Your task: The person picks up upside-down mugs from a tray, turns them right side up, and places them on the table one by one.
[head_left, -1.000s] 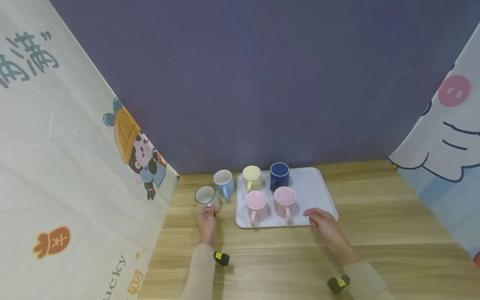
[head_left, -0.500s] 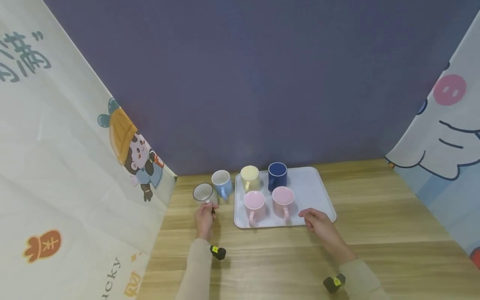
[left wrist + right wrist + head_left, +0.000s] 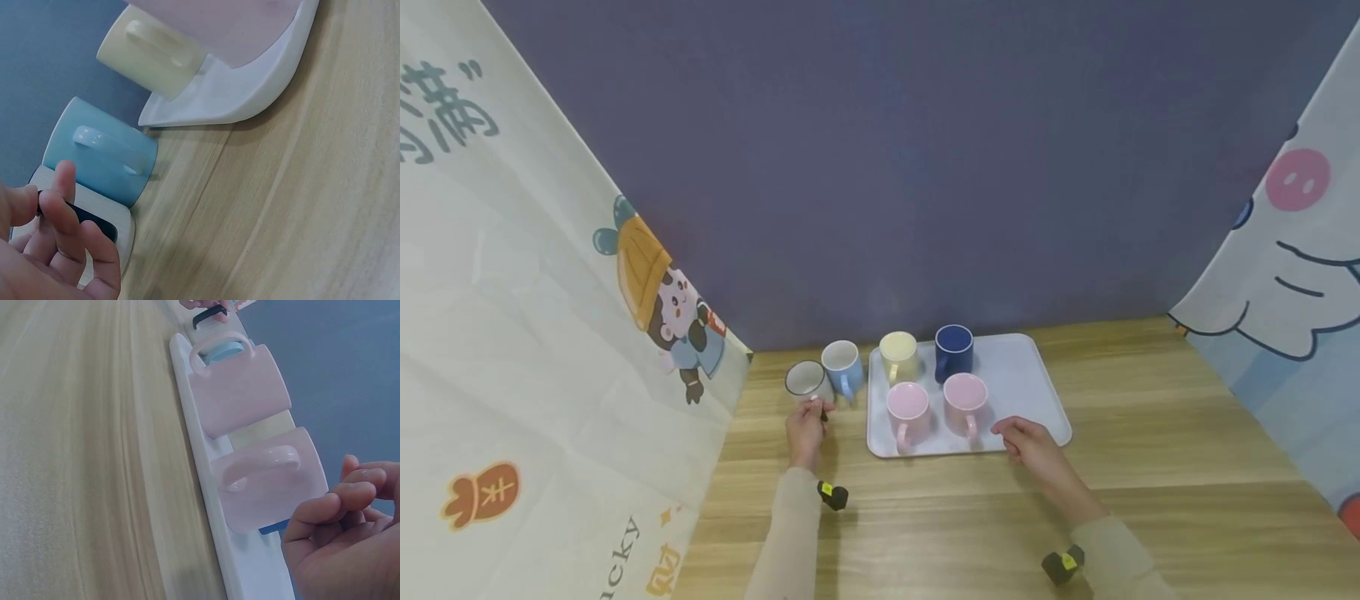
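In the head view my left hand (image 3: 805, 433) pinches the dark handle (image 3: 97, 222) of a white mug with a black rim (image 3: 806, 379) on the table at the left. A light blue mug (image 3: 100, 150) stands close beside it, its handle toward me. My right hand (image 3: 1033, 446) is loosely curled above the tray's front right part and holds nothing. It is nearest to a pink mug (image 3: 269, 487) on the white tray (image 3: 1030, 383). Another pink mug (image 3: 908, 417), a pale yellow mug (image 3: 900, 357) and a dark blue mug (image 3: 953, 354) also stand on this tray.
The wood-grain table (image 3: 940, 517) runs to a dark back panel (image 3: 910, 167). Printed cloths, one on the left (image 3: 550, 333) and one on the right (image 3: 1315, 275), border it. The tray's raised rim lies between the blue mug and the mugs on it.
My left hand has moved the white mug a little farther back, nearer level with the light blue mug. My right hand has drifted slightly left over the tray. The head view has shifted slightly.
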The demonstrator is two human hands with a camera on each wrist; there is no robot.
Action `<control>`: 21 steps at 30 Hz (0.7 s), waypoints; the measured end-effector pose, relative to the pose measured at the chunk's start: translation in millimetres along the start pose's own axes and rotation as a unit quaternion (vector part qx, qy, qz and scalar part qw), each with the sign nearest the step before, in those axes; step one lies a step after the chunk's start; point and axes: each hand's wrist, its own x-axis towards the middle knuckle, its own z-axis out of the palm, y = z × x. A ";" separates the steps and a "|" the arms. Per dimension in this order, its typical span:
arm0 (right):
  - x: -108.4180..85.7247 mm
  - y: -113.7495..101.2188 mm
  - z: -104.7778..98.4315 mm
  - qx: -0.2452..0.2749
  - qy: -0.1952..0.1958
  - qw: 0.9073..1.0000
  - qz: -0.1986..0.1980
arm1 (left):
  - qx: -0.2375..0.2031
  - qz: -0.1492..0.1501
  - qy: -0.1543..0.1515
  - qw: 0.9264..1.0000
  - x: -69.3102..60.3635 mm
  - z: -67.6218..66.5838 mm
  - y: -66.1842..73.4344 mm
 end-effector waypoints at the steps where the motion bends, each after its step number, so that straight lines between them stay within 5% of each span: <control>1: 0.1 -0.1 1.4 -0.001 -0.002 1.000 0.000 | -0.004 -0.001 0.002 1.000 0.5 -0.4 0.3; 15: 3.9 8.9 17.4 0.021 0.021 0.999 0.026 | -0.002 -0.026 0.040 0.999 2.6 -6.9 -3.6; 21: 7.2 10.9 22.1 0.019 0.025 0.999 0.035 | -0.014 -0.008 0.080 0.997 -9.4 -7.6 -2.0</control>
